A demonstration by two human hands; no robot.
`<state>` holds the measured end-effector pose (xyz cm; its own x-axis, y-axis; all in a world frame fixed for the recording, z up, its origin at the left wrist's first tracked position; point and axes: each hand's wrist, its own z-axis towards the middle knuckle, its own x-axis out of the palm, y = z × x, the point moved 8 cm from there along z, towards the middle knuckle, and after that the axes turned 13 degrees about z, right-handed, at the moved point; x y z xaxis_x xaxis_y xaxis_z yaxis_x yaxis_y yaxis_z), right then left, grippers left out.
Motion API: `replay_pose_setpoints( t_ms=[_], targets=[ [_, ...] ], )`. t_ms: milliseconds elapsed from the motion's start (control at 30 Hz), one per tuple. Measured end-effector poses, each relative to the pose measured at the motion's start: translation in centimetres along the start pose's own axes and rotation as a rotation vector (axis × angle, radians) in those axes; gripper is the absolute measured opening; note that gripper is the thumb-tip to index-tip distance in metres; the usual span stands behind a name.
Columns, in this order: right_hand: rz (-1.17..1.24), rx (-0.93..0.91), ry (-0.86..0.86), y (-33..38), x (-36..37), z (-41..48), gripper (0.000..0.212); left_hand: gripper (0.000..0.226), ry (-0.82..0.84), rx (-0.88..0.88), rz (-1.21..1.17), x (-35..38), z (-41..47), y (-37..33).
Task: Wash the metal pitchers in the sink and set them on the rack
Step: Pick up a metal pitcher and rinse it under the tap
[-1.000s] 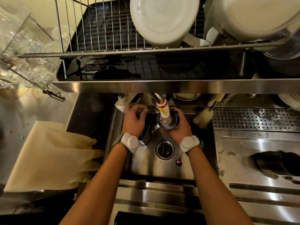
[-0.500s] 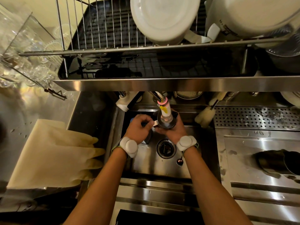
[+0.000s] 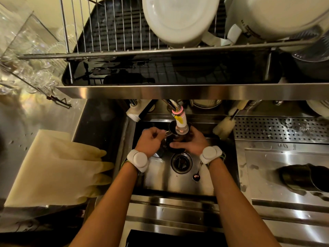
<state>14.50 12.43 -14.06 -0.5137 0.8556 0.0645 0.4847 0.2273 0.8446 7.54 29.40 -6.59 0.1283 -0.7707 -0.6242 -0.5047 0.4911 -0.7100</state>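
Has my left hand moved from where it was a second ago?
Yes. The left hand has shifted right, toward the tap nozzle, and now pinches the small metal pitcher at its handle, closer to the right hand.

A pitcher (image 3: pixel 175 139) sits under the faucet (image 3: pixel 179 120) at the back of the sink (image 3: pixel 178 182), the left hand (image 3: pixel 150 141) at its handle side and the right hand (image 3: pixel 193 141) against its other side; the drain (image 3: pixel 181 162) lies just in front of it, with a small spoon (image 3: pixel 196 175) to the drain's right. Gloves (image 3: pixel 58 168) lie on the counter left of the sink; a second pitcher (image 3: pixel 306 177) lies on its side on the drainboard to the right; the rack (image 3: pixel 160 54) stands above and behind, holding upturned bowls (image 3: pixel 179 20).
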Motion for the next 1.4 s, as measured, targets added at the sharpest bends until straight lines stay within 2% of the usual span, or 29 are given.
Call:
replay_pose_setpoints(
  t_ms=[67, 100, 167, 333, 500, 667, 833, 1033, 1167, 1233, 1300, 1400],
  targets=[
    [-0.155, -0.049, -0.082, 0.8, -1.0, 0.2, 0.121, 0.023, 0.034, 0.012, 0.01, 0.8, -0.3, 0.5],
    [-0.236, -0.102, -0.114, 1.5, -1.4, 0.2, 0.122, 0.021, 0.048, 0.012, 0.007, 1.3, -0.4, 0.8],
    [-0.31, -0.23, -0.147, 3.2, -1.6, -0.6, 0.109, 0.016, 0.071, 0.01, 0.005, 2.3, -0.6, 1.2],
    [-0.251, -0.489, -0.164, 5.8, -1.2, -1.8, 0.077, 0.012, 0.106, 0.067, -0.012, 3.6, -1.1, 0.7],
    [-0.107, -0.326, -0.077, 4.1, -1.1, -1.2, 0.089, 0.016, 0.07, 0.122, -0.058, 2.9, -1.2, 0.3],
    [0.065, -0.171, -0.073, 1.9, 0.1, -0.8, 0.097, 0.022, 0.009, 0.128, -0.097, 1.3, -0.5, -0.2],
    [-0.04, -0.23, -0.11, 2.4, 0.6, -1.0, 0.096, 0.021, -0.069, 0.081, -0.065, 0.2, -0.2, 1.1],
    [-0.116, -0.296, -0.277, 3.2, -1.7, -1.6, 0.088, 0.026, -0.107, 0.055, -0.025, 0.1, -0.4, 1.0],
    [-0.276, -0.21, -0.145, 2.9, -1.4, -1.0, 0.091, 0.026, -0.143, 0.004, -0.07, 0.0, -0.2, 1.4],
    [-0.212, -0.223, -0.136, 3.1, -1.2, -1.1, 0.09, 0.027, -0.148, -0.014, -0.077, 0.0, -0.1, 1.4],
    [-0.142, -0.256, -0.222, 3.2, -1.6, -1.4, 0.086, 0.027, -0.143, -0.02, -0.077, 0.2, -0.1, 1.4],
    [-0.197, -0.276, -0.27, 3.5, -1.9, -1.3, 0.085, 0.025, -0.136, -0.026, -0.083, 0.2, -0.1, 1.4]
  ],
)
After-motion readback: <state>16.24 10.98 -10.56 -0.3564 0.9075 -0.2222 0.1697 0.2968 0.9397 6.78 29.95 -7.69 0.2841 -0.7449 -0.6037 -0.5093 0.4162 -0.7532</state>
